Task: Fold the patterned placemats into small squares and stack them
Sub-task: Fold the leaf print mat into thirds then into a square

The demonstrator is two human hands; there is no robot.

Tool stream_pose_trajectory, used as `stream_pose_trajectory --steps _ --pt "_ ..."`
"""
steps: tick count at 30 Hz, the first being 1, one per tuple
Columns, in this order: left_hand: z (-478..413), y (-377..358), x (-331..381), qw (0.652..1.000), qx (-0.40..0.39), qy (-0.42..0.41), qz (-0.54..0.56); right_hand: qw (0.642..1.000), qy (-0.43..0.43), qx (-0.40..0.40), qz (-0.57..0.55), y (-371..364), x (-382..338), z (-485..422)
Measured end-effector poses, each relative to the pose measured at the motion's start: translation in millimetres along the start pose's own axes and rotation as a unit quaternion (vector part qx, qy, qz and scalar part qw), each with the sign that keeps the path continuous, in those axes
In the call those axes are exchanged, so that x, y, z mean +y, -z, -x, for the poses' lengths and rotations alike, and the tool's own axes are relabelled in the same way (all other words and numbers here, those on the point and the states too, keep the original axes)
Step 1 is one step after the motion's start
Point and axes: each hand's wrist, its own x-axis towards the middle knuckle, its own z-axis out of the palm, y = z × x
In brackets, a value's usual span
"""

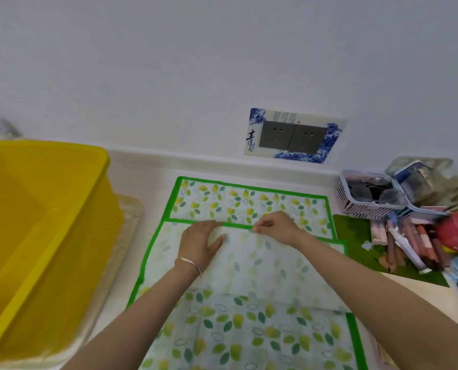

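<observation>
A leaf-patterned placemat (249, 201) with a green border lies flat on the white counter, its far strip showing the printed side. A folded-over flap (262, 265) shows the pale back of the fabric, its green edge lying across the middle. My left hand (200, 243), with a bracelet at the wrist, rests on the flap near that edge with fingers spread. My right hand (274, 227) pinches the flap's green edge just to the right. Another patterned layer (249, 335) spreads toward me under my forearms.
A big yellow plastic tub (41, 222) stands at the left on a clear tray. At the right are a white basket (366, 193), a green mat (356, 244) with pens and small items, and a red lid (457, 231). A wall socket plate (294, 136) sits behind.
</observation>
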Motion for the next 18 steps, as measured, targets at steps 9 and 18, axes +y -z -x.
stream_pose_trajectory --steps 9,18 --pt "42 -68 -9 0.985 -0.132 0.03 -0.104 0.983 -0.021 0.129 0.132 -50 34 -18" --pt "48 -84 -8 0.97 -0.16 0.084 -0.161 0.963 0.043 0.243 0.109 -123 33 12"
